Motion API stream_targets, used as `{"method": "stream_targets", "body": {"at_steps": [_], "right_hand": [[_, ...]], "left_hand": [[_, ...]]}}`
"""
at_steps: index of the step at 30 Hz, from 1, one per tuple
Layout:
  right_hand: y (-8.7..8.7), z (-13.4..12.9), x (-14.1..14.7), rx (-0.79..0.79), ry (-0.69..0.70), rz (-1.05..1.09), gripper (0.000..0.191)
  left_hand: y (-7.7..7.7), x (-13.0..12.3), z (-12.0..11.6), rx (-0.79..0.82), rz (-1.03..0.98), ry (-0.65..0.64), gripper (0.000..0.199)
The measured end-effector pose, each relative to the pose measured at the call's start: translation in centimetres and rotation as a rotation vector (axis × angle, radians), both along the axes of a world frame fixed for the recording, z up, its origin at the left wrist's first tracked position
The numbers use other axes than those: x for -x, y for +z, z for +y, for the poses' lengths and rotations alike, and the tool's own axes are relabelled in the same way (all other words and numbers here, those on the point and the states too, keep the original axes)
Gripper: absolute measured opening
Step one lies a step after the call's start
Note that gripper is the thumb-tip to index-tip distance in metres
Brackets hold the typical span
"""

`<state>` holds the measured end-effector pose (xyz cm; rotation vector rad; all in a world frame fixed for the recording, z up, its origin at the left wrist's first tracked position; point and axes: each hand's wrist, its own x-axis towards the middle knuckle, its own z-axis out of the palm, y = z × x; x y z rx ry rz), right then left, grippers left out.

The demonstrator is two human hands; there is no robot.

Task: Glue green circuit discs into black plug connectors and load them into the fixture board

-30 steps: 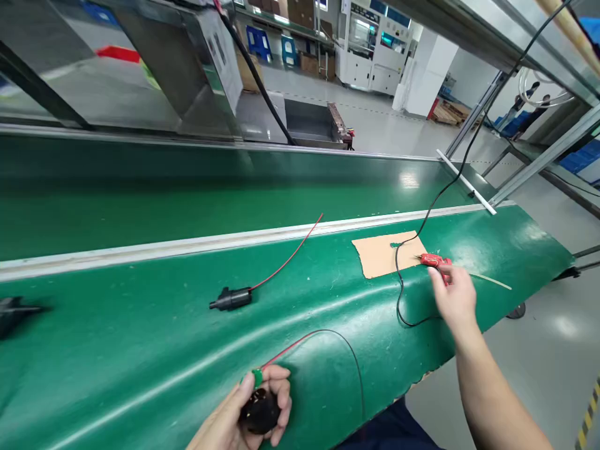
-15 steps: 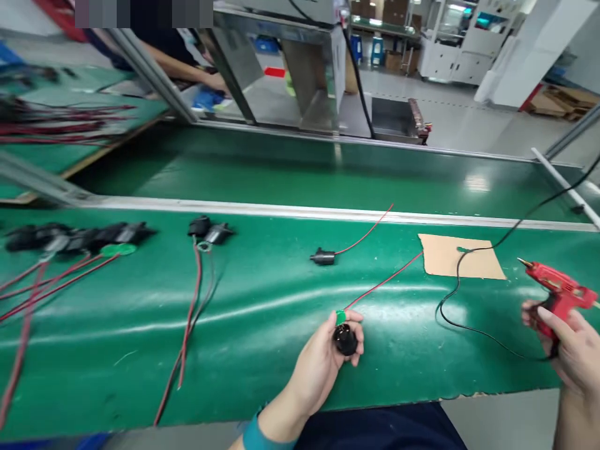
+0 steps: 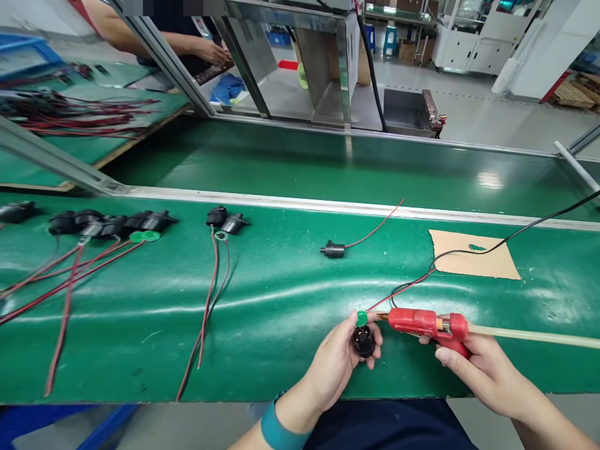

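Observation:
My left hand (image 3: pixel 335 359) is closed around a round black plastic part (image 3: pixel 364 341), its open end facing up. Pinched at the fingertips, just above it, is a small green disc (image 3: pixel 362 318) with a red wire (image 3: pixel 398 290) running off to the upper right. My right hand (image 3: pixel 482 369) grips a red hot glue gun (image 3: pixel 422 322) by its handle, with a long pale glue stick (image 3: pixel 534 335) out of its rear. The gun's nozzle points left and is close beside the green disc; whether it touches cannot be made out.
A black part with a red wire (image 3: pixel 334 250) lies ahead. Cardboard (image 3: pixel 497 265) sits to the right, under the gun's black cord (image 3: pixel 553 215). Leftward are several black parts with wires (image 3: pixel 112 224) and another group (image 3: pixel 227 220). A co-worker's hand (image 3: pixel 210 51) shows beyond the frame.
My right hand has brought the glue gun leftward from the right side to the green disc at my left hand. The left hand keeps its hold; the view has shifted slightly.

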<state>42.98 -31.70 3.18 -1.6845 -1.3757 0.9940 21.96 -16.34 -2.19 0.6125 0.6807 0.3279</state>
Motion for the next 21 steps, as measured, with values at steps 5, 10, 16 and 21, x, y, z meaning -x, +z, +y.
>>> {"method": "stream_targets", "body": {"at_steps": [5, 10, 16, 21], "right_hand": [[0.10, 0.65, 0.69, -0.037, 0.075, -0.108, 0.021], [0.06, 0.75, 0.97, -0.013, 0.076, -0.109, 0.018], [0.09, 0.94, 1.11, -0.027, 0.084, -0.143, 0.021], [0.02, 0.93, 1.05, -0.017, 0.096, -0.175, 0.026]], "left_hand": [[0.20, -0.31, -0.19, -0.013, 0.014, -0.018, 0.053], [0.24, -0.42, -0.29, -0.024, 0.026, -0.030, 0.055], [0.35, -0.28, -0.56, -0.018, 0.031, -0.045, 0.057], [0.37, -0.19, -0.55, -0.014, 0.020, -0.057, 0.054]]}}
